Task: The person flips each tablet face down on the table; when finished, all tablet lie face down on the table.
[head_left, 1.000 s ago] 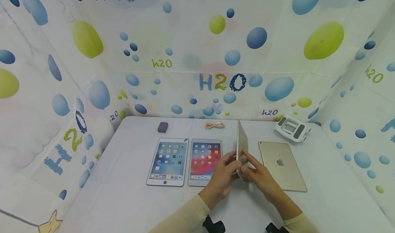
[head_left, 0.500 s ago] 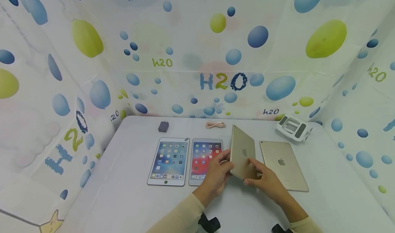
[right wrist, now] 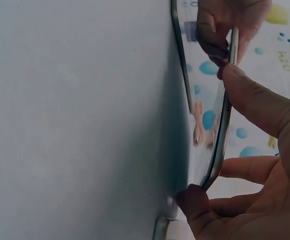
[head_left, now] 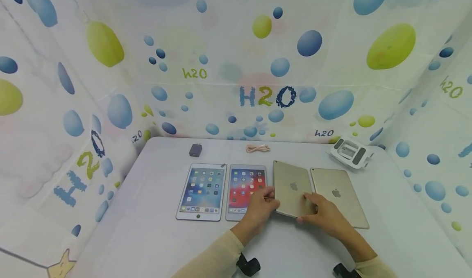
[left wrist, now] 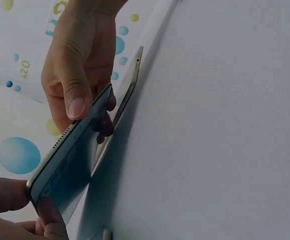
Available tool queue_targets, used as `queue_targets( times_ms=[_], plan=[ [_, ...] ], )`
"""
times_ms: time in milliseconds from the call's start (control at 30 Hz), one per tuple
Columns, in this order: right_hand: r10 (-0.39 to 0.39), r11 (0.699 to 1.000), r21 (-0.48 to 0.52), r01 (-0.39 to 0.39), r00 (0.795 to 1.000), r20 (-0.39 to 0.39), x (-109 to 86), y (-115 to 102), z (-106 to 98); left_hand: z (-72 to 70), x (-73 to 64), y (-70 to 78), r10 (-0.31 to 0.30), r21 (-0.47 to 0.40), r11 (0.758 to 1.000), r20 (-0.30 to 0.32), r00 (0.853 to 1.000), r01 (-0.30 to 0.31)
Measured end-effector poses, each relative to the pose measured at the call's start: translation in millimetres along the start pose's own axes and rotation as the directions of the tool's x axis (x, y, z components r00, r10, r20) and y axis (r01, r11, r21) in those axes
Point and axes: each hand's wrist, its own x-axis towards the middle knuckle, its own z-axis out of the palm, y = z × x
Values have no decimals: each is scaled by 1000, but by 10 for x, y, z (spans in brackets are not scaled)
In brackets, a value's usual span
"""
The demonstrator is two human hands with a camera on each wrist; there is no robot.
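A gold tablet point(head_left: 293, 184) is held between both hands, its back with the apple logo facing up and its near edge raised off the table. My left hand point(head_left: 258, 208) pinches its left edge near the lower corner. With thumb and fingers, my right hand point(head_left: 326, 216) grips the lower right corner. In the left wrist view the dark screen side of the tablet point(left wrist: 72, 165) faces the table. The right wrist view shows the thin edge of the tablet point(right wrist: 224, 125) between the fingers. Right beside it, a second gold tablet point(head_left: 337, 194) lies face down.
Two lit tablets lie face up to the left: a white one point(head_left: 202, 192) and one with a red and blue screen point(head_left: 246, 188). Behind them are a dark charger plug point(head_left: 195, 150) and a coiled cable point(head_left: 258, 148). A white-grey stand point(head_left: 350, 153) sits at the back right.
The held tablet has turned from nearly upright on edge to almost flat, back side up, and has come down toward the table. Both hands have moved with it.
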Motion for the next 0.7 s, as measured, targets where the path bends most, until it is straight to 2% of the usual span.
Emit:
queue_targets(
  times_ms=[167,333,500,700],
  plan=[
    [-13,997,-76,14,1000,13,48,-3,-31,-19,-41,-21,-12,113,993,-10,1000,13],
    [-7,984,-176,14,999,36,59,-5,-17,-32,-121,37,-66,214,975,19,998,61],
    [2,969,-246,8,999,40,66,-53,-3,-35,-175,82,-101,239,967,61,993,84],
    [22,959,-282,-4,998,60,55,-113,18,-38,-218,161,-154,291,949,92,984,122]
  ],
)
